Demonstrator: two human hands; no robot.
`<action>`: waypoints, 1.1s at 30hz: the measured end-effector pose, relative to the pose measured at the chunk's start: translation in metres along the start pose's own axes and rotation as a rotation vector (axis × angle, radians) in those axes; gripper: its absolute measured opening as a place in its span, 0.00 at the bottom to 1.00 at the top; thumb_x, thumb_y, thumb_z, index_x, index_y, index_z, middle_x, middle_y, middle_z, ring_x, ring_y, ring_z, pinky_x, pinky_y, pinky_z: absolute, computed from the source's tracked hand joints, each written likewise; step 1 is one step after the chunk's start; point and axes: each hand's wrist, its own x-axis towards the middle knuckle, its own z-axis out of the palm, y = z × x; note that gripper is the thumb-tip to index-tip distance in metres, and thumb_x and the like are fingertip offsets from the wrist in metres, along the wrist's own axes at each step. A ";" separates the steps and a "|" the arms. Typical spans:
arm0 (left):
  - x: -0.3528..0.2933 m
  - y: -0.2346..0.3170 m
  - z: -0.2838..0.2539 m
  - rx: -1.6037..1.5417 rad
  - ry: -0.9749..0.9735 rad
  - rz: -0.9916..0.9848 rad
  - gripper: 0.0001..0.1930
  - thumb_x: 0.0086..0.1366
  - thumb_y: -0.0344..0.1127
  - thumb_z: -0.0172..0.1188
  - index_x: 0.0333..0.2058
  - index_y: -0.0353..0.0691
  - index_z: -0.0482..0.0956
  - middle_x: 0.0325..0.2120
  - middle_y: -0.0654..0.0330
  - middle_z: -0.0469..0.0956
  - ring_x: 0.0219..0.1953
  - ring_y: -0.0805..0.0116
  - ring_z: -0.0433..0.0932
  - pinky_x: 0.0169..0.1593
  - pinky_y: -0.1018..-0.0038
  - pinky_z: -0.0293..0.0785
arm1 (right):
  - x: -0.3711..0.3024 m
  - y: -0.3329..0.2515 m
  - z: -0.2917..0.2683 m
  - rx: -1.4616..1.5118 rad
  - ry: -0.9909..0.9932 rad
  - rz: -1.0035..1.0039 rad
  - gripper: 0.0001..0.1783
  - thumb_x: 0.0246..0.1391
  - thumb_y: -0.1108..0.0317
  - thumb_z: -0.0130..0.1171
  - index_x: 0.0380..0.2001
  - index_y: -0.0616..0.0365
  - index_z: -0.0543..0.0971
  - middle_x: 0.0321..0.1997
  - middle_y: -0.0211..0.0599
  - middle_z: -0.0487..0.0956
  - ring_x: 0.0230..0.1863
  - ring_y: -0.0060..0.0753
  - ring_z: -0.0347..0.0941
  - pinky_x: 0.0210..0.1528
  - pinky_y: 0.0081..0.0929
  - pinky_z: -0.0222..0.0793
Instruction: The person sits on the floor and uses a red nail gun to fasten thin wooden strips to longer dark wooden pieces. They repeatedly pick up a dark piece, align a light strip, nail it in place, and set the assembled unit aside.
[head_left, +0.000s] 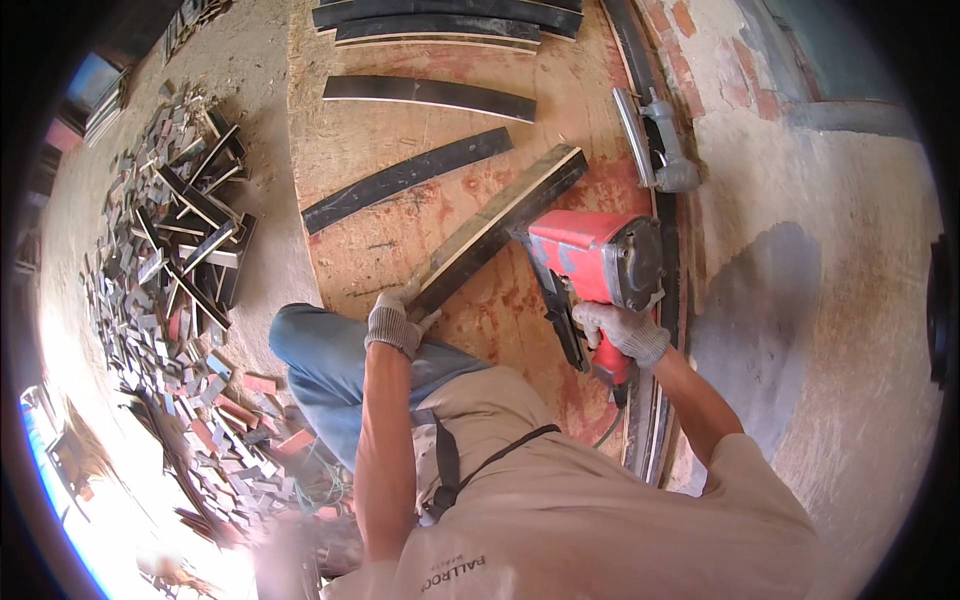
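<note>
Both gloved hands engaged: timber on the left, power tool on the right

The left hand [397, 318], in a pale knitted glove with a ribbed grey cuff, is closed around the lower end of a long, layered wooden batten with black sides and a pale top edge [500, 225]. The batten lies diagonally over a reddish-stained plywood work surface [365, 145], its far end pointing up and to the right.

The right hand [622, 332], gloved alike, is closed around the handle of a bulky red nail gun with a dark end cap and a black magazine [585, 250]. The gun's nose is at the batten's right side; whether the two touch cannot be determined from this angle.

Beyond the batten, two separate narrow black wooden strips [430, 93] [405, 180] lie apart on the plywood. A group of similar black strips with pale edges [440, 28] is at the far end. A second, grey metal tool [668, 150] rests at the right edge, near a wall with exposed brick [690, 70]. To the left, a heap of mixed wooden offcuts [150, 270] covers part of the floor [270, 120].
</note>
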 end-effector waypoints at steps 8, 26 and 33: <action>0.009 -0.002 -0.010 0.032 -0.029 -0.002 0.15 0.71 0.40 0.64 0.50 0.39 0.78 0.45 0.52 0.76 0.52 0.49 0.76 0.62 0.44 0.71 | 0.018 0.006 0.001 -0.112 0.023 -0.063 0.15 0.67 0.66 0.57 0.26 0.62 0.79 0.17 0.33 0.77 0.17 0.25 0.72 0.24 0.27 0.69; 0.010 -0.004 -0.011 0.006 -0.015 0.014 0.16 0.71 0.39 0.62 0.53 0.39 0.78 0.52 0.54 0.74 0.56 0.48 0.72 0.57 0.46 0.75 | 0.012 -0.028 0.002 -0.051 0.012 0.002 0.07 0.63 0.70 0.59 0.30 0.58 0.78 0.17 0.29 0.74 0.15 0.23 0.69 0.22 0.28 0.67; 0.000 -0.002 -0.006 0.002 0.001 -0.009 0.17 0.72 0.40 0.60 0.55 0.40 0.77 0.54 0.54 0.75 0.58 0.50 0.73 0.59 0.47 0.75 | 0.011 -0.012 0.017 -0.185 -0.107 -0.044 0.26 0.62 0.68 0.60 0.63 0.53 0.71 0.34 0.32 0.80 0.25 0.22 0.74 0.31 0.30 0.74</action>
